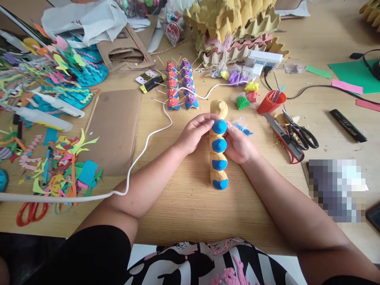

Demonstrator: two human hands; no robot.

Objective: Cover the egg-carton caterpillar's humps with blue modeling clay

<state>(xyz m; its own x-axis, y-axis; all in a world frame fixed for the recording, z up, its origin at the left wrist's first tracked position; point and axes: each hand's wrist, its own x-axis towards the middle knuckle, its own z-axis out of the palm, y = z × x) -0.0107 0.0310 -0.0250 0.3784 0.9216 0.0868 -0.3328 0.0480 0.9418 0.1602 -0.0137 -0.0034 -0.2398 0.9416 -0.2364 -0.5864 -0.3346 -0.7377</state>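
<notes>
Pale lettering runs along a slim black packet on the right of the table, too small to read with certainty; the playing-card-like print on a small white card shows red marks, but no wording can be made out. One yellow strip of moulded egg carton stands out in front of the person, above the middle of the pale wooden table; it has five bumps, four capped in blue and the farthest plain. The left hand pinches its left side between thumb and fingers beside the farthest blue cap, and the right hand sets its thumb against the same cap's right edge, its other fingers partly hidden by the strip. Beyond stand two painted carton strips, one red and one purple, side by side, with thin sticks poking out. Two pairs of scissors are visible, one black-handled and one red-handled. A red-orange plastic cup holds slender white and blue sticks. A clear plastic bag near the right hand contains blue material.
</notes>
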